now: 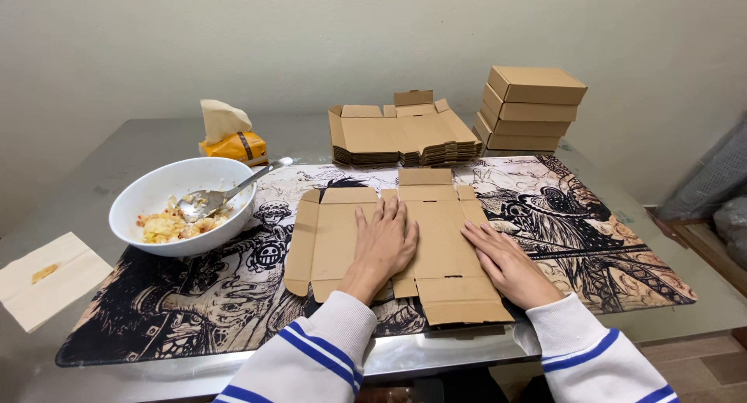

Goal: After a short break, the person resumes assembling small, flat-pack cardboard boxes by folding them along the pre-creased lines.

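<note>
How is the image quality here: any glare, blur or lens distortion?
Head view: soft even light, sharp throughout; both hands, left hand and right hand, crisp on the flat cardboard blank; dull sheen on the metal table; wide-angle lens bows the table's edges.

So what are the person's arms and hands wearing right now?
Both hands are bare: the left hand and the right hand show no gloves, rings or watch. Both sleeves are white knit with ribbed cuffs and paired blue stripes, on the left sleeve and the right sleeve.

Your left hand (385, 243) covers the middle of the flat cardboard blank (436, 240), so its folds there are hidden. The bottom edge of the picture cuts your sleeves (327, 356). The food in the white bowl (183, 205) is too small to identify.
</note>
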